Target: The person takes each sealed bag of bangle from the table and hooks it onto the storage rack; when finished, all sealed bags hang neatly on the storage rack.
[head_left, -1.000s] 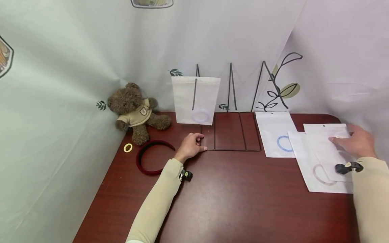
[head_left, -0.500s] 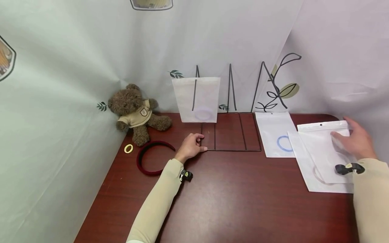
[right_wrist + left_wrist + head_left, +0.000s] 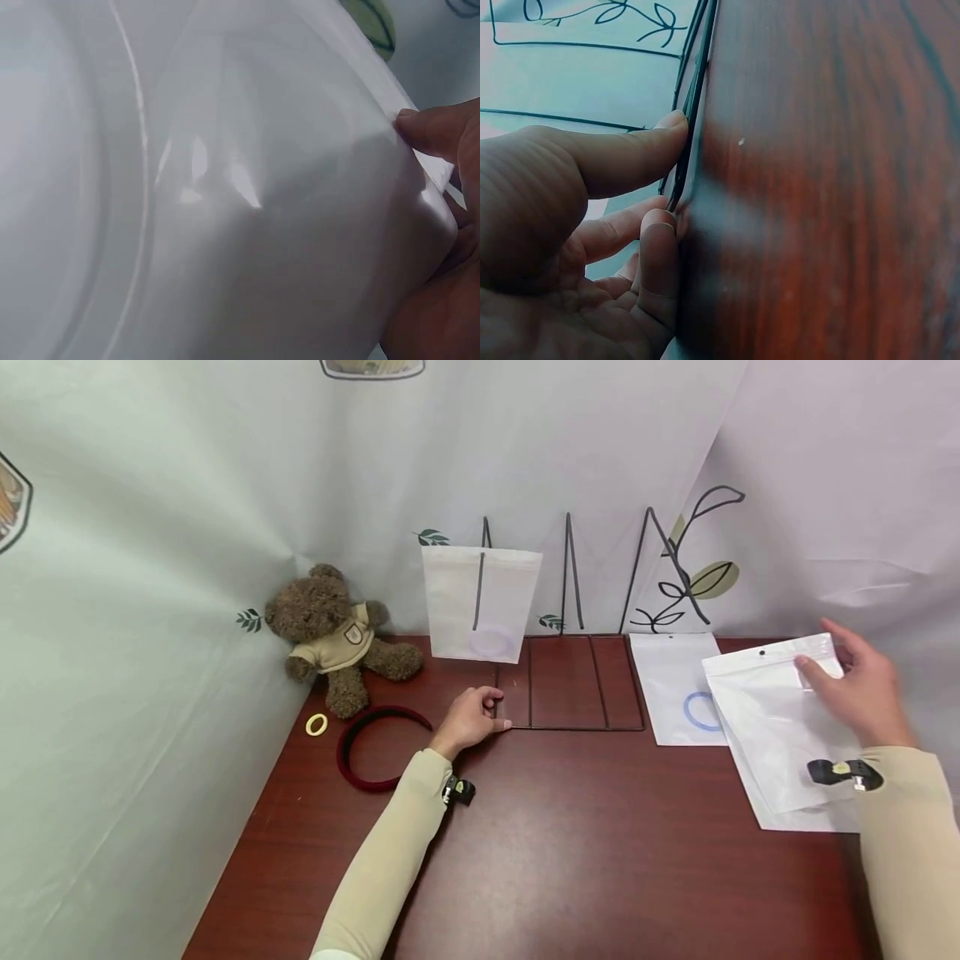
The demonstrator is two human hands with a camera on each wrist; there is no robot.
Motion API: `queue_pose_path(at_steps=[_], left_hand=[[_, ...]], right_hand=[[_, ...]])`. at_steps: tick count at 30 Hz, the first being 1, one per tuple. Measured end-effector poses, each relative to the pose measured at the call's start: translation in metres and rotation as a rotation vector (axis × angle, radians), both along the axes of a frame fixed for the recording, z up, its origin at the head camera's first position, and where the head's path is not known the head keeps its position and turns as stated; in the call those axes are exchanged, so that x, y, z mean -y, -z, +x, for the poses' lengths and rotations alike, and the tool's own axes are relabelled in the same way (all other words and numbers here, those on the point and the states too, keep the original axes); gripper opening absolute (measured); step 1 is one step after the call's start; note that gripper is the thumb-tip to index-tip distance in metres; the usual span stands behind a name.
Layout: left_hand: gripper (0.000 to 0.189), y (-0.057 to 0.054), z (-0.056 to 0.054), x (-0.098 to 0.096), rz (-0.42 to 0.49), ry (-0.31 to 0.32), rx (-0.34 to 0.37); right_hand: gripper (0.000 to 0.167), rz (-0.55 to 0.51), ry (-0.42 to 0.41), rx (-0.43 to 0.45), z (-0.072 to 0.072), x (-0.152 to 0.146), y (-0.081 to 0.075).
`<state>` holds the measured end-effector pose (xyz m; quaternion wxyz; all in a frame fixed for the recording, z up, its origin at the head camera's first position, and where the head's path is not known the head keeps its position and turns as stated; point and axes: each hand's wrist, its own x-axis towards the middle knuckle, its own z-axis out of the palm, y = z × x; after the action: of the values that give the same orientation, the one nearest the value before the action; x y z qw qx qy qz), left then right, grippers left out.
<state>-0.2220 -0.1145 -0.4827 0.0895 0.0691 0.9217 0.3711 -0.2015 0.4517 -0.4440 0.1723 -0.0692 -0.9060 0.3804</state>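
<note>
Just beside the black rectangular wire rack [image 3: 599, 682], a white rectangular plastic pouch [image 3: 666, 689] lies at three o'clock; at eight rests the maroon curved fabric headband [image 3: 344, 753].

White bag [image 3: 780, 718] and right hand [image 3: 865, 692] now farther left, the bag more tilted.

No readable writing in my feeds
I can spot a badge [image 3: 353, 633] on the shirt [image 3: 335, 648] of the teddy bear [image 3: 309, 608], but its marks come through too small for me to read.
</note>
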Motion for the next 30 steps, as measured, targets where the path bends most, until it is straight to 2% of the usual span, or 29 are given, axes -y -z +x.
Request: queue_pose_path(at_steps=[5, 15, 25, 30], left_hand=[[0.055, -0.001, 0.0, 0.0, -0.001, 0.001, -0.007], [0.053, -0.001, 0.0, 0.0, 0.008, 0.001, -0.007], [0.053, -0.001, 0.0, 0.002, 0.021, 0.001, 0.006], [0.054, -0.003, 0.001, 0.0, 0.031, -0.003, 0.017]], right_hand=[[0.066, -0.099, -0.051, -0.125, 0.002, 0.023, -0.016], [0.065, -0.215, -0.152, -0.228, 0.017, 0.073, -0.047], [0.063, -0.221, -0.236, -0.346, 0.032, 0.119, -0.065], [0.061, -0.233, -0.292, -0.465, 0.039, 0.141, -0.071]])
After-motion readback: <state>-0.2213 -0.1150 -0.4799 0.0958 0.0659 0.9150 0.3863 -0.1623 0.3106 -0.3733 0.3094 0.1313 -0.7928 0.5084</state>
